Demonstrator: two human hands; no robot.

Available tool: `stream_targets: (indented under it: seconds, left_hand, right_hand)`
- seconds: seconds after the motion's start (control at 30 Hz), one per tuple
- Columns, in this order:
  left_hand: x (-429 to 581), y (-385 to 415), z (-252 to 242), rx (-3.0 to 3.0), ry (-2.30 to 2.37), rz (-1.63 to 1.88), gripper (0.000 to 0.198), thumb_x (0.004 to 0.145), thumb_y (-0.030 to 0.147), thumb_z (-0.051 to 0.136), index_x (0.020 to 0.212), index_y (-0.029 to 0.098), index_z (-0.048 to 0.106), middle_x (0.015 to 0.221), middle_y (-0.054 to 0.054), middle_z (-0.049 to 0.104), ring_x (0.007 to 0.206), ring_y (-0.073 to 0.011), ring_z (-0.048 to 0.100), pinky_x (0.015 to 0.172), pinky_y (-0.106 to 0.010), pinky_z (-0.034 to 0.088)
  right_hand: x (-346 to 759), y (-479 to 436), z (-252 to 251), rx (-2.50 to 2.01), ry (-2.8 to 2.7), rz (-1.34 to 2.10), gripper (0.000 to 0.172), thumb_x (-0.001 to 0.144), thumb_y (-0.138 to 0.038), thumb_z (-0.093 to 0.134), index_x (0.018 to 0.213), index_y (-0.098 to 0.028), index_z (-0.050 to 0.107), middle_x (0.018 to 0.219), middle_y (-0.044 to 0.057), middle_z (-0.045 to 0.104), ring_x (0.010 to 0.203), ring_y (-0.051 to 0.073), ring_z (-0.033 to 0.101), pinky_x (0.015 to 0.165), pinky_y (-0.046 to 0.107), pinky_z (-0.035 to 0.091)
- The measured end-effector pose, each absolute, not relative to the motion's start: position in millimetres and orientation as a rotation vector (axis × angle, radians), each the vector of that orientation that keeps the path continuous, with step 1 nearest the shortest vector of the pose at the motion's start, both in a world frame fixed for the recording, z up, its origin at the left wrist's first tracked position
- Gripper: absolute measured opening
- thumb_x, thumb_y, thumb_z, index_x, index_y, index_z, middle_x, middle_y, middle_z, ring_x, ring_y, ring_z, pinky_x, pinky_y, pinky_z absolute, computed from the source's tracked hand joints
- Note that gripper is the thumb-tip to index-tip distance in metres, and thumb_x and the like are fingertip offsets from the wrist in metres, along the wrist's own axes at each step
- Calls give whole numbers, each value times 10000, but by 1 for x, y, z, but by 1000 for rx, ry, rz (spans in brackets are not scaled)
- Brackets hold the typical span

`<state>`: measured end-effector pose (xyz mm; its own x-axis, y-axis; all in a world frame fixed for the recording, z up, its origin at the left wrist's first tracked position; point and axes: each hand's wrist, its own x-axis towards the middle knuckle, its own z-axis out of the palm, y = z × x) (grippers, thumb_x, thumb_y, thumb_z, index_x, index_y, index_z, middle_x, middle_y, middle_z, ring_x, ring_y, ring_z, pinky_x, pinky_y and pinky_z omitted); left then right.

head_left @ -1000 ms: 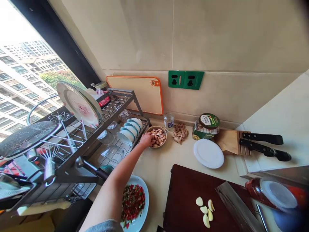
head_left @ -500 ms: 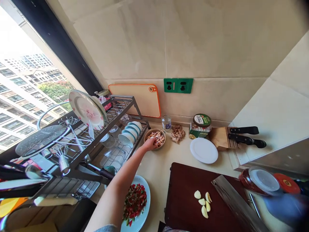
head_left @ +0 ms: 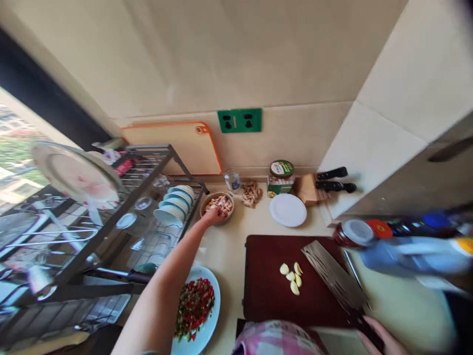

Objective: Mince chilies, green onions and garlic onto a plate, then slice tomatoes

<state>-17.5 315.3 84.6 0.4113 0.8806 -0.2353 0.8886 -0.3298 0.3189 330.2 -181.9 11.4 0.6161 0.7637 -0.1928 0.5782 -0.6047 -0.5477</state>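
Beige tiled wall (head_left: 258, 54) w/ green sockets (head_left: 239, 121), window (head_left: 15, 150) at L

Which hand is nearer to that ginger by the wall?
Left. The left hand is at the garlic bowl, left of the ginger; the right hand is farther off, at the cleaver's handle, lower right.

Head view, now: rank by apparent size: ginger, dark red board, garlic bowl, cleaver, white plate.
1. Dark red board
2. Cleaver
3. White plate and garlic bowl: look alike, so not ranked against each other
4. Ginger
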Motion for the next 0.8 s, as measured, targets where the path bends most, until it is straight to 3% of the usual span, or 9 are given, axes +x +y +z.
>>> stream_targets:
  seconds: [0.07, 0.17, 0.27, 0.37, 0.5, 0.63, 0.8]
  left_hand:
    - [-14, 317, 87, 2268, 1551, -62, 174, 621, 320, 620, 631, 178, 521, 574, -6, 541, 619, -181, 543, 568, -247, 363]
    - [-17, 321, 94, 2272, 1571, -78, 192, 621, 339, 624, 652, 177, 527, 592, -13, 554, 645, -204, 563, 575, -259, 373]
    - [-17, 311, 105, 2193, 1584, 149, 284, 596, 385, 657, 729, 180, 513, 643, 2, 585, 676, -190, 581, 583, -246, 403]
    - [17, 264, 109, 2040, 1288, 374, 339, 637, 421, 642, 806, 187, 464, 714, 9, 617, 712, -160, 598, 610, -233, 440]
    - [113, 149, 94, 2003, 698, 287, 202, 780, 339, 533, 880, 197, 432, 842, -21, 648, 734, -129, 606, 654, -237, 455]
    - [190, 55, 68, 2275, 261, 75, 82, 811, 165, 466, 881, 205, 480, 854, -21, 653, 783, -141, 602, 739, -270, 437]
    - [198, 32, 50, 2611, 128, 40, 183, 893, 201, 357, 868, 191, 538, 848, -69, 645, 828, -189, 594, 807, -349, 395]
  right_hand:
    - [320, -184, 20, -2365, -991, 695, 393, 638, -559, 507, 927, -329, 643, 928, 68, 702, 908, 295, 641, 774, 377, 525]
    - [306, -186, 34, -2366, -896, 702, 420, 670, -527, 504, 957, -250, 632, 955, 70, 700, 783, 248, 660, 692, 322, 525]
    - [294, -190, 43, -2319, -776, 692, 410, 690, -510, 507, 956, -219, 619, 902, 65, 704, 654, 208, 642, 598, 286, 511]
    - [280, -198, 45, -2190, -683, 721, 384, 722, -472, 511, 975, -196, 595, 882, 68, 694, 744, 206, 643, 649, 265, 510]
    - [261, -210, 46, -2033, -569, 669, 413, 717, -461, 535, 1020, -181, 553, 985, 92, 661, 937, 231, 613, 812, 297, 491]
    - [245, -226, 49, -2051, -479, 637, 462, 707, -486, 547, 1057, -185, 539, 951, 81, 663, 895, 245, 625, 749, 316, 516]
    - [233, -246, 44, -2166, -559, 621, 436, 772, -470, 478, 1105, -189, 493, 918, 69, 671, 833, 233, 644, 705, 314, 519]
